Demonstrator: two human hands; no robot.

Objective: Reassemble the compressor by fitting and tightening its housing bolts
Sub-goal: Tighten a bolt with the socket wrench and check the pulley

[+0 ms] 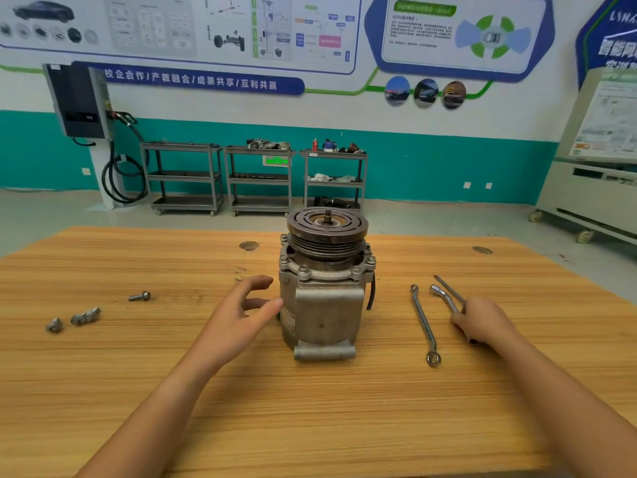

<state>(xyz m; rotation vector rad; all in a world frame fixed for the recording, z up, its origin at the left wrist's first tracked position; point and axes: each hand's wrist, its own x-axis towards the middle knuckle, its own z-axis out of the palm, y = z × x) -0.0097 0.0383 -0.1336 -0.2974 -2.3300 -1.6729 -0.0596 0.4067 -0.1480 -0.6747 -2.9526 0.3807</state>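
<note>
A grey metal compressor [324, 305] stands upright on the wooden table [310, 408], its grooved pulley [327, 225] on top. Several bolts sit in its upper flange [303, 269]. My left hand [241, 315] is spread open just left of the housing, its thumb tip at the side wall. My right hand [482, 322] rests on the table to the right, fingers curled round the handle of a bent socket wrench [444, 298]. A screwdriver shaft [448, 288] runs beside it. A ring spanner [424, 322] lies between the compressor and my right hand.
Loose bolts lie on the table's left part: one [139, 296] farther back, two [85, 316] [54, 326] nearer the left edge. Behind the table stand three metal shelf carts [258, 177], a wall charger [79, 101] with cable, and a white cabinet [593, 188] on the right.
</note>
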